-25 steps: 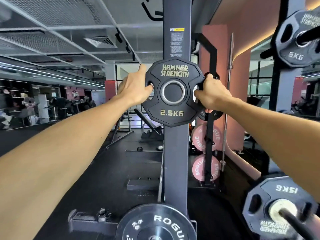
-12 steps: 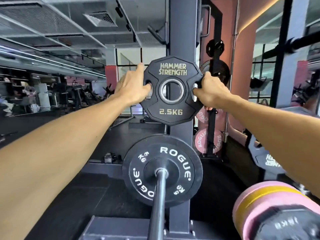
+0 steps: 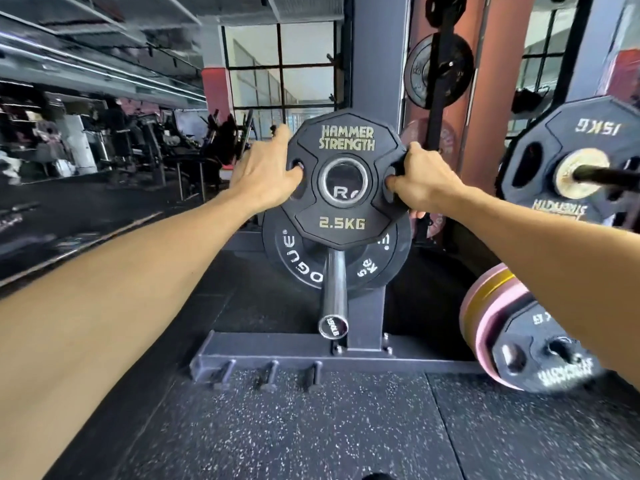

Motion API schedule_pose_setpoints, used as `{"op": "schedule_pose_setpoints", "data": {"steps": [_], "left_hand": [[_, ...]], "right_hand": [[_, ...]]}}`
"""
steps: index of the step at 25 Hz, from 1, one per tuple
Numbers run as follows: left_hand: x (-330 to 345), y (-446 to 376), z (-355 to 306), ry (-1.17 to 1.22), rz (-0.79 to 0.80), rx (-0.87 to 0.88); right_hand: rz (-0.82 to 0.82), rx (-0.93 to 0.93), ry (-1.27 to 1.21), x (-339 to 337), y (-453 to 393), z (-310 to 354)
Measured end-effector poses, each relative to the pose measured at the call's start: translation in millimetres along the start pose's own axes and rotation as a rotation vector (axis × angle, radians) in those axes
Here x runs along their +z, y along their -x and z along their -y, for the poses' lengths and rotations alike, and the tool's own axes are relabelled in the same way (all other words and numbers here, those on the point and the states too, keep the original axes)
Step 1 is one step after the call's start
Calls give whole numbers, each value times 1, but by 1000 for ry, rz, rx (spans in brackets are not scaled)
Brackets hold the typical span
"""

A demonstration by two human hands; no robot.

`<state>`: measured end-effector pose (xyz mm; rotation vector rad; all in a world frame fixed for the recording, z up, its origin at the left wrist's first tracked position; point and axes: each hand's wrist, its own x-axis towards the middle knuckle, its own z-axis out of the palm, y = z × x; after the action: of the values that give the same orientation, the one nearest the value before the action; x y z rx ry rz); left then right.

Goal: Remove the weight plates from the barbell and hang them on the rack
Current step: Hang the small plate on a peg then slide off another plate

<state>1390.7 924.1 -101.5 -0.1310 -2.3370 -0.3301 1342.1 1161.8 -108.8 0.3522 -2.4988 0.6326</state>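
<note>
A black 2.5 kg Hammer Strength plate [image 3: 346, 223] is held upright in front of the rack upright [image 3: 377, 64]. My left hand [image 3: 266, 171] grips its left edge with fingers in the left slot. My right hand [image 3: 420, 180] grips the right edge through the right slot. Just behind and below it, a black Rogue 5 kg plate [image 3: 298, 258] hangs on a steel storage peg [image 3: 334, 296] that points toward me. The held plate's centre hole sits above the peg, not on it.
At the right, a 15 kg black plate [image 3: 540, 157] sits on a bar, and a pink and black plate stack [image 3: 495, 320] sits lower right. The rack's base beam [image 3: 277, 348] crosses the rubber floor. More plates [image 3: 436, 71] hang on a far post.
My view and both hands have lowered with the 2.5 kg plate, from high on the upright down to just above the peg holding the Rogue plate.
</note>
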Motion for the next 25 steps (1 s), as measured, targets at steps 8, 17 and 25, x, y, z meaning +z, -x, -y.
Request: {"op": "schedule_pose_setpoints", "data": {"steps": [8, 17, 25], "left_hand": [[8, 98, 2, 45, 73, -24], [29, 159, 24, 34, 159, -52], [65, 186, 43, 20, 212, -93]], "right_hand": [[98, 22, -23, 17, 98, -3], [203, 78, 7, 61, 148, -6], [250, 105, 28, 98, 166, -19]]}}
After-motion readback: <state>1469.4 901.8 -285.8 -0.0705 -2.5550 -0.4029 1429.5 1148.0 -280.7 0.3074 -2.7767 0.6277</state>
